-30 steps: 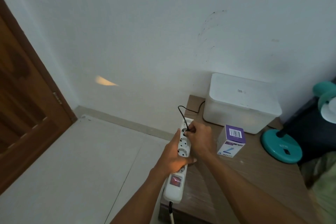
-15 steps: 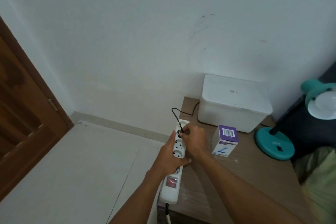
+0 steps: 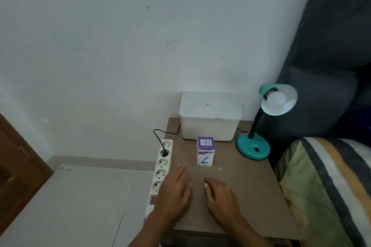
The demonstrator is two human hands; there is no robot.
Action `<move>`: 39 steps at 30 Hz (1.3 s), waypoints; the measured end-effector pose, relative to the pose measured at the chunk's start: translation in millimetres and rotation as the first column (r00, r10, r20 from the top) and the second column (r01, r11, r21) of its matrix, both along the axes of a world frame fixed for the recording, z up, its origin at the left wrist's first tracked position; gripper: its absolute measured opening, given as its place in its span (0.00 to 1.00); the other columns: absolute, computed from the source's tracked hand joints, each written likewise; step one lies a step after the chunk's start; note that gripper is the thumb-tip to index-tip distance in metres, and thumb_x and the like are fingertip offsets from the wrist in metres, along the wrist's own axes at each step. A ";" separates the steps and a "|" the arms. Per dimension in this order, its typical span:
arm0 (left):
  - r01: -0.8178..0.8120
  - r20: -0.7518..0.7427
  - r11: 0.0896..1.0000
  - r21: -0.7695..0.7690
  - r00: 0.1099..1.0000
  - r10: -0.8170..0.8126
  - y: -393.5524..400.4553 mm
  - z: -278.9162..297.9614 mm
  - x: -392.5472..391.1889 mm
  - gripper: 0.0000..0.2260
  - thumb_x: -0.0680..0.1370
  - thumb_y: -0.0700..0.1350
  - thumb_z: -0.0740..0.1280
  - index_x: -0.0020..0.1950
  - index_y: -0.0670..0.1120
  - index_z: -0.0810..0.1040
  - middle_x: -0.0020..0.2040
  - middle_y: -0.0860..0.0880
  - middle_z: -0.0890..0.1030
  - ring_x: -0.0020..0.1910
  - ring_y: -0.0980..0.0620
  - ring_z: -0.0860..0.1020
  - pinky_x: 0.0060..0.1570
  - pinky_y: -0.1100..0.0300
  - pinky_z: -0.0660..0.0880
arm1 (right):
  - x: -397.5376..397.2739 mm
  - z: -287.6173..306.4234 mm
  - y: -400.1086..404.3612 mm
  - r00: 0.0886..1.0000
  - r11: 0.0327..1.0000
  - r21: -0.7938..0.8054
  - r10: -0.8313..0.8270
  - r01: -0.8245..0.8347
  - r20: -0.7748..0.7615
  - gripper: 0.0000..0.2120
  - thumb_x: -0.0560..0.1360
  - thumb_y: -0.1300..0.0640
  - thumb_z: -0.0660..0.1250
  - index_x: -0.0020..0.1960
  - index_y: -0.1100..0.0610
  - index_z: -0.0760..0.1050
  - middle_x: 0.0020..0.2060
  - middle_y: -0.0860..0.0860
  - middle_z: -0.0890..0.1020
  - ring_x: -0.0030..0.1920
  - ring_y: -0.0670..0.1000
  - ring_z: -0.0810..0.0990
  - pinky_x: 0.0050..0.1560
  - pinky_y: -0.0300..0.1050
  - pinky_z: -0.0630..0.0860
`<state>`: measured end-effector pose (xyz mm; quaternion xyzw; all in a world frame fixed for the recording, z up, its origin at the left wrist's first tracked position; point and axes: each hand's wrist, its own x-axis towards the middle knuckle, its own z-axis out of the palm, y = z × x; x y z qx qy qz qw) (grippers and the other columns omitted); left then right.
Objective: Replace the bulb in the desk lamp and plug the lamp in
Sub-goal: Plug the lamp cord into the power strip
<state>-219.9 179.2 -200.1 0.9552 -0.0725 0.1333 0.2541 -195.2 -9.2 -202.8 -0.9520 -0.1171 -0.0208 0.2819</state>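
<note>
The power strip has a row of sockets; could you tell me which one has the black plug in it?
On the power strip, it is the second socket from the far end, where the black plug sits; the other sockets in view are empty.

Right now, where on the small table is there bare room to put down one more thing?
The widest bare patch of the table lies right of the right hand, below the teal lamp. A smaller patch lies between the bulb box and both hands. The back is crowded by the white container; the power strip takes the left edge.
</note>
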 end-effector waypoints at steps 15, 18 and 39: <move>0.316 -0.223 0.947 0.061 0.929 -0.296 -181.0 5.9 93.3 0.29 0.85 0.60 0.50 0.83 0.51 0.49 0.83 0.53 0.42 0.79 0.59 0.36 0.76 0.58 0.36 | 69.3 -3.5 -165.7 0.971 0.959 -0.157 -0.237 0.236 0.011 0.29 0.84 0.47 0.42 0.80 0.61 0.49 0.80 0.56 0.53 0.80 0.52 0.48 0.75 0.41 0.38; 0.328 -0.206 0.942 0.075 0.929 -0.307 -191.4 0.1 126.5 0.29 0.86 0.60 0.49 0.83 0.51 0.46 0.80 0.55 0.38 0.79 0.58 0.35 0.75 0.62 0.33 | 97.9 -16.4 -168.6 0.983 0.971 -0.152 -0.176 0.182 0.051 0.36 0.77 0.40 0.30 0.79 0.58 0.44 0.80 0.55 0.49 0.79 0.51 0.42 0.76 0.42 0.35; 0.301 -0.184 0.952 0.055 0.940 -0.287 -197.7 -38.9 168.5 0.27 0.86 0.58 0.50 0.83 0.50 0.56 0.83 0.53 0.53 0.82 0.55 0.49 0.79 0.61 0.47 | 131.5 -41.6 -170.8 0.955 0.977 -0.130 -0.133 0.172 0.265 0.23 0.81 0.56 0.53 0.71 0.65 0.71 0.69 0.61 0.74 0.73 0.61 0.67 0.74 0.50 0.61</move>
